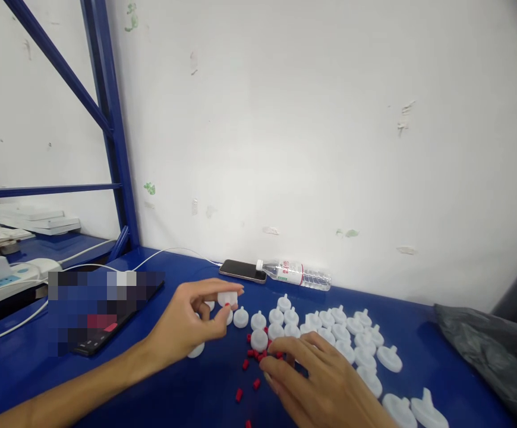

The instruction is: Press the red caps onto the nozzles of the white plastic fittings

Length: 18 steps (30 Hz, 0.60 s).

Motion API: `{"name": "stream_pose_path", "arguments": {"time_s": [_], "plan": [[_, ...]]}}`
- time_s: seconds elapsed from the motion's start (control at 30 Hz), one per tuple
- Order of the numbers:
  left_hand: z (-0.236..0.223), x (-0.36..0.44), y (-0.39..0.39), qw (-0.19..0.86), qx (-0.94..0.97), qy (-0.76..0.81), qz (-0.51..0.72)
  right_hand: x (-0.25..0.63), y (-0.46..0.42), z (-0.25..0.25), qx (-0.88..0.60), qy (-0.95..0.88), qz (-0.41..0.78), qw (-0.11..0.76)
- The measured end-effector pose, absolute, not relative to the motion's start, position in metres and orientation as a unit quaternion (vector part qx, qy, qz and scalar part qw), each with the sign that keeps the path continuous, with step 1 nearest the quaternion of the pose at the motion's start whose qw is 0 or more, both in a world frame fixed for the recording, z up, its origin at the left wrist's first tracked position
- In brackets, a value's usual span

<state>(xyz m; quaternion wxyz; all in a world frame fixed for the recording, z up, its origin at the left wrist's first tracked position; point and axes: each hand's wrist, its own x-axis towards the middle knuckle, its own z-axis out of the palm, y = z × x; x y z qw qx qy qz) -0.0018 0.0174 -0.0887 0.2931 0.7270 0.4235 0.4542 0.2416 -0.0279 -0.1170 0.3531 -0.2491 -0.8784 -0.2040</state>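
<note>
My left hand (196,315) is raised over the table, thumb and fingers closed on a white plastic funnel-shaped piece (227,298). A bit of red shows beneath that piece, near the thumb tip. Lower and to the right, my right hand (316,374) reaches into a scatter of small red caps (257,384), fingers bent and apart, fingertips at the caps. Whether it touches one cannot be made out. Just beyond its fingertips sits a white round piece (259,340). More white spouted pieces (365,358) spread behind and right of this hand, and a few lie partly hidden behind my left hand.
A phone (242,270) on a cable and a water bottle (303,276) lying down are by the wall. Black plastic bag (485,356) at right; dark, partly blurred device (120,333) at left. A blue rack post (114,131) and a power strip (18,279) stand beyond.
</note>
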Motion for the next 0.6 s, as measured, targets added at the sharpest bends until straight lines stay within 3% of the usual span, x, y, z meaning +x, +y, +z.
{"name": "stream_pose_path", "arguments": {"time_s": [0.37, 0.6], "plan": [[-0.085, -0.039, 0.078, 0.187, 0.687, 0.521, 0.471, 0.241, -0.026, -0.115, -0.245, -0.880, -0.206, 0.350], [-0.102, -0.060, 0.108, 0.163, 0.693, 0.598, 0.368, 0.244, -0.027, -0.116, -0.254, -0.881, -0.202, 0.344]]}}
